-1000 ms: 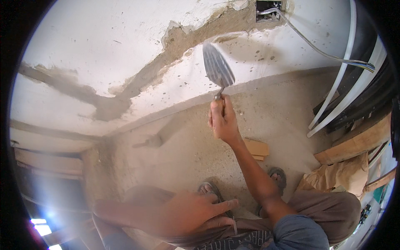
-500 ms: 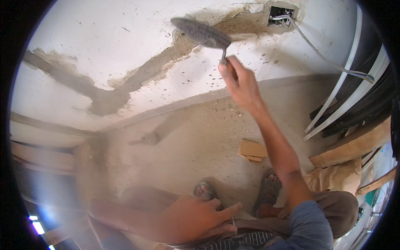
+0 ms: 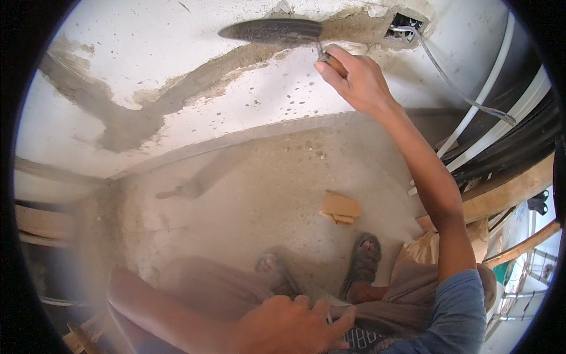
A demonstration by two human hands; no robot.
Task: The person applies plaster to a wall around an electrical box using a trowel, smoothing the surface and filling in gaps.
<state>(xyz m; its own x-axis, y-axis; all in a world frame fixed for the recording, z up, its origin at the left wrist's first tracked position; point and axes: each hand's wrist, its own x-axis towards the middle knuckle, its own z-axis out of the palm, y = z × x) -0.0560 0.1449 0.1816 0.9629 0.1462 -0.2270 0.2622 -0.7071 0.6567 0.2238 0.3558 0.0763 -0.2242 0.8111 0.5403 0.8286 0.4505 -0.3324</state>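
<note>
My right hand [image 3: 364, 82] is closed round the wooden handle of a pointed masonry trowel [image 3: 272, 30]. Its dark blade lies along the grey mortar-filled channel [image 3: 197, 85] in the white wall, tip toward the left; whether it presses on the mortar cannot be made out. My left hand [image 3: 289, 327] rests low over my lap, its fingers loosely curled. A small pale thing shows between those fingers, too small to name. Right of the trowel, a recessed electrical box [image 3: 404, 28] sits in the wall with a grey cable [image 3: 439, 74] coming out.
White pipes [image 3: 492, 76] and black tubing stand at the right, beside a wooden beam [image 3: 495, 187]. Pieces of tan board [image 3: 340, 206] lie on the dusty floor [image 3: 253, 194] ahead of my sandalled feet. Mortar spots dot the lower wall.
The trowel has swung to a more level angle along the channel. My right hand has moved up and slightly right with it. My left hand's fingers have curled in more.
</note>
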